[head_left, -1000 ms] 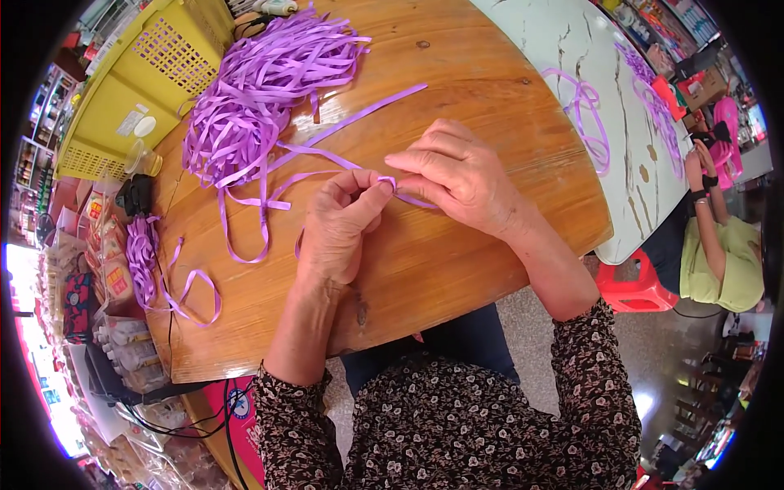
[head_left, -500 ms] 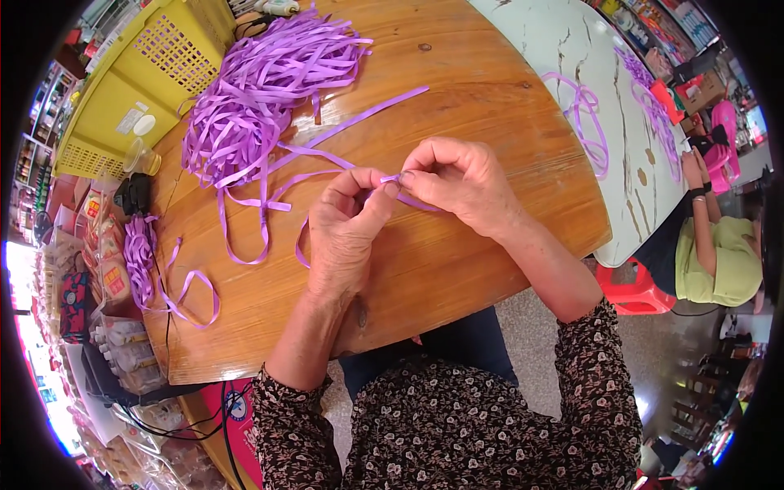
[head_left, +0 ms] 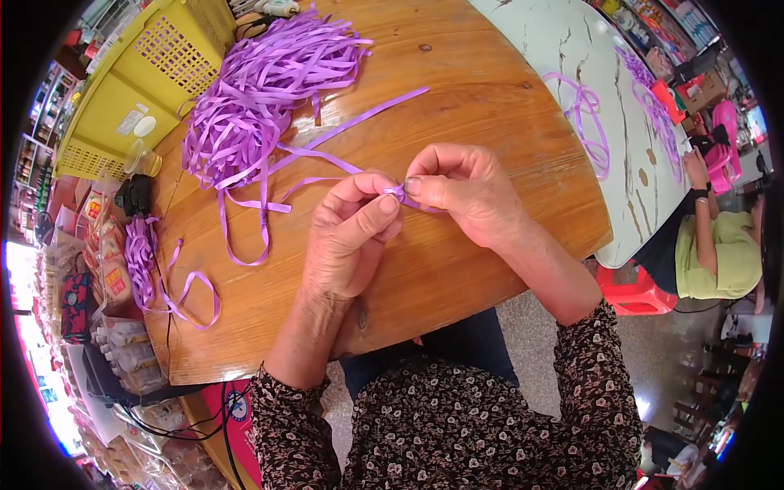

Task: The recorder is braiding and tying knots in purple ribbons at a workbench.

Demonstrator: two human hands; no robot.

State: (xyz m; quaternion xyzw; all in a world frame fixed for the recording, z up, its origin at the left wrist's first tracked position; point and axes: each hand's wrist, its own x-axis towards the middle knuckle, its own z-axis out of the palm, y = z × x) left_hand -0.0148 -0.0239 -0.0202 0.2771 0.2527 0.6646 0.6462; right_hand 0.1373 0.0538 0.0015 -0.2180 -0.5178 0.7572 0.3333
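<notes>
Over the wooden table, my left hand (head_left: 351, 229) and my right hand (head_left: 469, 196) come together on one purple ribbon (head_left: 395, 193). Thumb and forefinger of each hand pinch it, and a small fold or knot shows between the fingertips. A short length of the ribbon hangs below my right fingers; the rest is partly hidden behind my hands. Beyond them lies a big tangled heap of purple ribbons (head_left: 265, 90), with loose strands trailing over the wood toward my left hand.
A yellow basket (head_left: 175, 57) stands at the far left. A smaller ribbon bundle (head_left: 140, 253) lies by the left edge of the wooden table (head_left: 457, 278). On the right, a white marbled table (head_left: 539, 33) bears more ribbons; a person in a light green top (head_left: 719, 257) sits beside it.
Both hands have shifted slightly nearer to me, and my left fingers have changed their hold. The ribbon's flat end now shows as a gathered fold or knot.
</notes>
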